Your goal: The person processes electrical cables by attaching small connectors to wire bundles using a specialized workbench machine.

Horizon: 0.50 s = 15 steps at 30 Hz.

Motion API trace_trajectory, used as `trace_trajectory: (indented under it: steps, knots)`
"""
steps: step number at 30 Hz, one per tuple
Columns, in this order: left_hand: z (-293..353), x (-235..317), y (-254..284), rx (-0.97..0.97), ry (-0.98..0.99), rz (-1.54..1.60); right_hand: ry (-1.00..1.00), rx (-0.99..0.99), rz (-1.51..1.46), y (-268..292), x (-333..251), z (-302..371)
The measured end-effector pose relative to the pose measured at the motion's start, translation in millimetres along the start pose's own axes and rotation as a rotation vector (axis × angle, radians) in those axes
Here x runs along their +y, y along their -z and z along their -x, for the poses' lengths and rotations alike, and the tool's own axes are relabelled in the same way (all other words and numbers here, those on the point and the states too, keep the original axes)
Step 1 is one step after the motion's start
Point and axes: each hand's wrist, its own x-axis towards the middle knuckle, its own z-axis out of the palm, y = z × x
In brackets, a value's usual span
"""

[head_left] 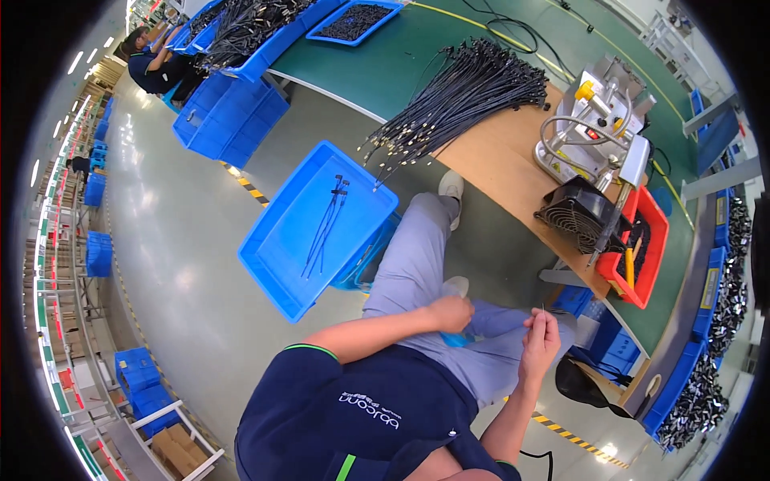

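Observation:
My left hand point(451, 313) is closed above my lap, its fingers curled; what they hold, if anything, is hidden. My right hand point(541, 341) is raised over my right thigh, with thumb and fingertips pinched on a thin, pale, pin-like piece point(543, 307) that sticks up from them. Its kind is too small to tell. To the left of my legs a blue tray point(277, 220) holds a few thin black cables point(327, 224) with dark connectors. On the workbench ahead lies a big fanned bundle of black cables point(465, 100), its pale tips overhanging the near edge.
A bench machine point(593, 132) with hoses stands on the right, beside a black fan point(579, 212). Past it sits a red bin point(648, 268) holding a yellow-handled tool. Blue bins point(233, 120) stand at far left, near a seated co-worker point(152, 68). Metallic parts point(698, 401) fill bins at right.

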Motion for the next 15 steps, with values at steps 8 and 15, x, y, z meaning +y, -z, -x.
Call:
trace_trajectory:
  steps: [8,15]
  knots:
    - [-59.8,-69.6,-158.6,-0.722,-0.156,-0.141,0.003,0.312,-0.065,61.0,10.4,31.4]
    - [-75.4,-78.9,-174.5,-0.655,0.246,-0.036,-0.03,0.321,-0.117,69.8,27.3,20.3]
